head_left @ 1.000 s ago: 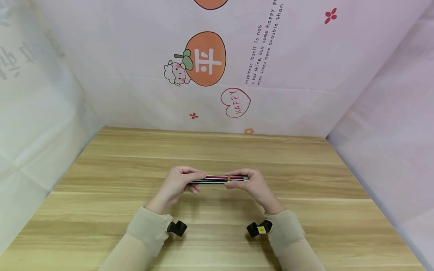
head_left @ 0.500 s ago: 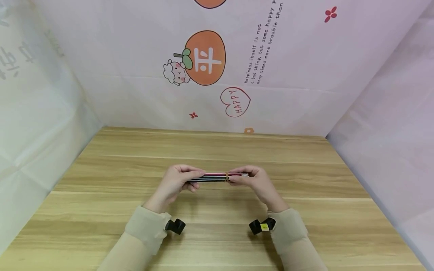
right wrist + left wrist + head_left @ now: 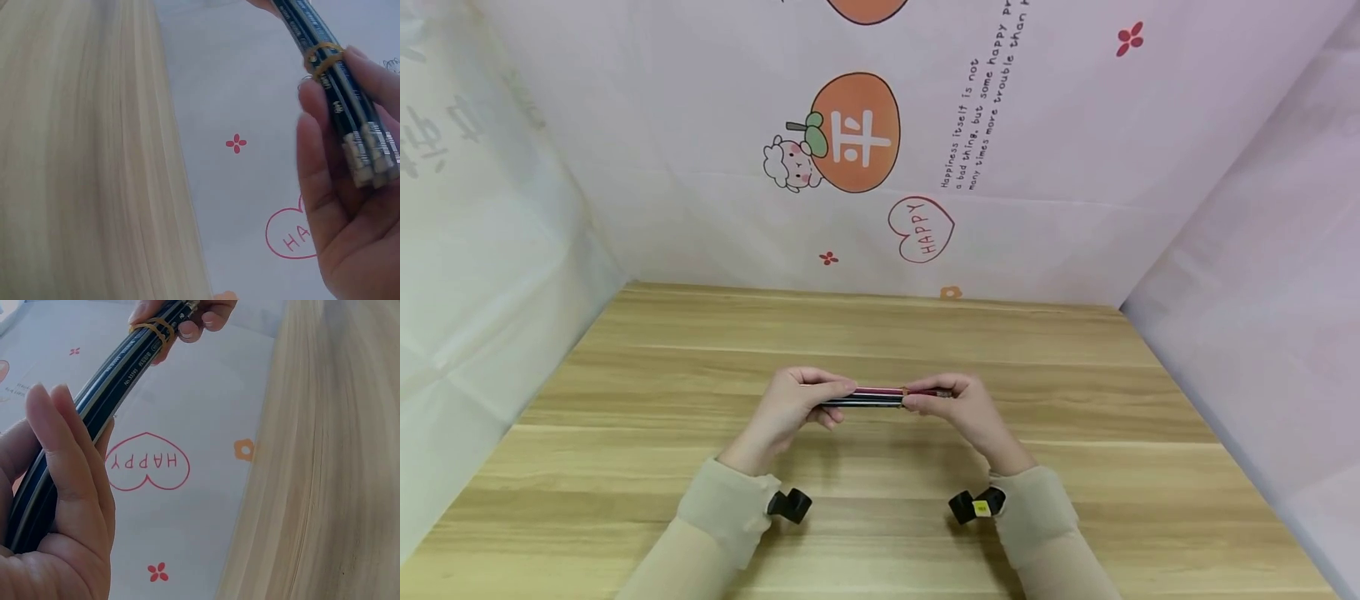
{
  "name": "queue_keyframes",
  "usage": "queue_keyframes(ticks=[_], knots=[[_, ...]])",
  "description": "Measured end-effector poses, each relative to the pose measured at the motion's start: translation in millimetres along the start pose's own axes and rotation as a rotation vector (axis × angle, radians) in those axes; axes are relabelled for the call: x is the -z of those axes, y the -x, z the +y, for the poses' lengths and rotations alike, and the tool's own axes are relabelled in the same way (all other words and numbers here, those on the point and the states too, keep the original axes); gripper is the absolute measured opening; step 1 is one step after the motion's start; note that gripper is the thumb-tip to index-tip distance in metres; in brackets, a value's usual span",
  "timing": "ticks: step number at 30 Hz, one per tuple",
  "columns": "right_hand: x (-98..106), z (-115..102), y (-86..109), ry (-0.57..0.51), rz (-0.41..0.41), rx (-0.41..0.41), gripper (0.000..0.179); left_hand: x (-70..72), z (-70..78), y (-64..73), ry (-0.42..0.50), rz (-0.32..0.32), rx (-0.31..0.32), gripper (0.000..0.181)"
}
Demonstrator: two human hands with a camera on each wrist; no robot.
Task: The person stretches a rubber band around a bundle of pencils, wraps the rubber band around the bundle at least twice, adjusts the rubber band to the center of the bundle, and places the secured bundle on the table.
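A bundle of pencils (image 3: 872, 400), dark with one red-pink among them, is held level between both hands above the table. My left hand (image 3: 792, 406) grips the left part, thumb on top, and covers that end. My right hand (image 3: 958, 407) pinches the bundle near its eraser ends. A tan rubber band (image 3: 324, 59) goes round the pencils in more than one turn, right by the right fingertips. In the right wrist view the metal ferrules and white erasers (image 3: 373, 156) lie over the palm. The left wrist view shows the band (image 3: 153, 330) too, beside the right thumb.
The wood-grain table (image 3: 880, 333) lies under the hands. A white printed sheet (image 3: 700, 225) stands behind it, with plain-looking pale sheets on the left and right sides. Small black cameras (image 3: 790, 505) sit on both wrists.
The right hand has shifted slightly along the bundle, and the rubber band stays at its fingertips. The bundle rose a little, then came back down. The left hand's grip is the same.
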State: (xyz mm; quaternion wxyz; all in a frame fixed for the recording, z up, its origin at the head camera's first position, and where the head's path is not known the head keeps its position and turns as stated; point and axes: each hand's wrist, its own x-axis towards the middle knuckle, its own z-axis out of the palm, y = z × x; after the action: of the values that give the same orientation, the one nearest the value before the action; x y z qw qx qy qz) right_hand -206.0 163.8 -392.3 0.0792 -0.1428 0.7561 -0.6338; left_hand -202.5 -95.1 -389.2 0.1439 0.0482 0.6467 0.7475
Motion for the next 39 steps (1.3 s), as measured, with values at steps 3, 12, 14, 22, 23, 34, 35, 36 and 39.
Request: queue_keyframes(ticks=[3, 12, 14, 22, 23, 34, 35, 36, 39], knots=[[-1.2, -1.8, 0.0, 0.032, 0.024, 0.024, 0.032, -1.0, 1.0, 0.7, -0.001, 0.002, -0.012, 0.024], [-10.9, -2.0, 0.2, 0.029, -0.047, 0.175, 0.023, -4.4, -2.1, 1.7, -0.004, -0.001, -0.021, 0.024], [-12.3, -2.4, 1.0, 0.019, -0.072, 0.204, 0.023, -5.6, -2.8, 1.1, -0.006, -0.009, -0.025, 0.024], [-6.9, -5.6, 4.6, 0.136, -0.056, 0.195, 0.028, -8.3, -3.2, -1.1, -0.001, -0.022, -0.037, 0.023], [-5.3, -5.8, 5.0, 0.148, -0.045, 0.181, 0.028, -8.3, -3.1, -1.5, 0.003, -0.018, -0.036, 0.021], [-2.5, -7.4, 6.5, 0.193, -0.023, 0.195, 0.021, -9.8, -2.4, -0.9, 0.012, -0.024, -0.040, 0.023], [-3.4, -7.6, 6.6, 0.188, -0.023, 0.211, 0.020, -10.0, -2.3, -0.3, 0.011, -0.024, -0.042, 0.023], [-4.4, -7.4, 6.5, 0.181, -0.024, 0.224, 0.020, -10.2, -2.1, 0.1, 0.011, -0.021, -0.043, 0.022], [-6.6, -7.1, 6.4, 0.162, -0.023, 0.253, 0.020, -10.6, -1.5, 1.0, 0.005, -0.014, -0.044, 0.021]])
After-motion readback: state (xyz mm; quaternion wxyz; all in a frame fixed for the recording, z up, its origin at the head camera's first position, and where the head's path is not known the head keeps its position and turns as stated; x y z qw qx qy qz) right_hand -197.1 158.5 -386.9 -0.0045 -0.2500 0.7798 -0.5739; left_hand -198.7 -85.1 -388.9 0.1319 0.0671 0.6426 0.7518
